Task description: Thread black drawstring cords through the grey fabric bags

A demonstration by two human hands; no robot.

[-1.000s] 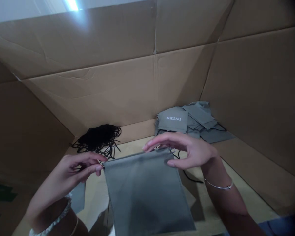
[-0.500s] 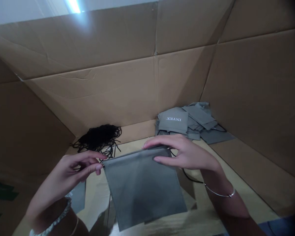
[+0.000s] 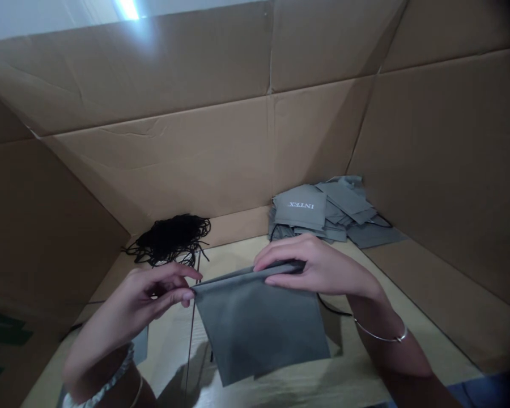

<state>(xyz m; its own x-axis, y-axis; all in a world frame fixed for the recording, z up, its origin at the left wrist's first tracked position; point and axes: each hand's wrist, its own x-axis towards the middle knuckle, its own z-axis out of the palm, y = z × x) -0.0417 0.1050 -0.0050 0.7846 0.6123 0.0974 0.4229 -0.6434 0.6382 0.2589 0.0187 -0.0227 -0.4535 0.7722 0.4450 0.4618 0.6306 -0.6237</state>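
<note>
A flat grey fabric pouch [image 3: 261, 328] hangs in front of me above the table, its top edge sloping up to the right. Thumb and forefinger of my left hand [image 3: 161, 292] pinch its upper left corner. My right hand [image 3: 310, 263] holds the upper right part, thumb on the near side and fingers over the far side. The top hem is slightly parted near these fingers. From under the right wrist a black cord [image 3: 334, 306] emerges; its other end is hidden behind the pouch.
Behind my left hand lies a tangled heap of black cords [image 3: 170, 235]. A pile of grey pouches [image 3: 301, 212], one printed INTEX, sits at the back right. Cardboard walls [image 3: 195, 153] enclose the table [image 3: 233, 391]. Another grey piece [image 3: 141, 345] shows partly behind my left wrist.
My left hand has moved right with the pouch corner. The pouch has shifted right and its lower edge sits a little higher. My right fingers have bunched the top hem.
</note>
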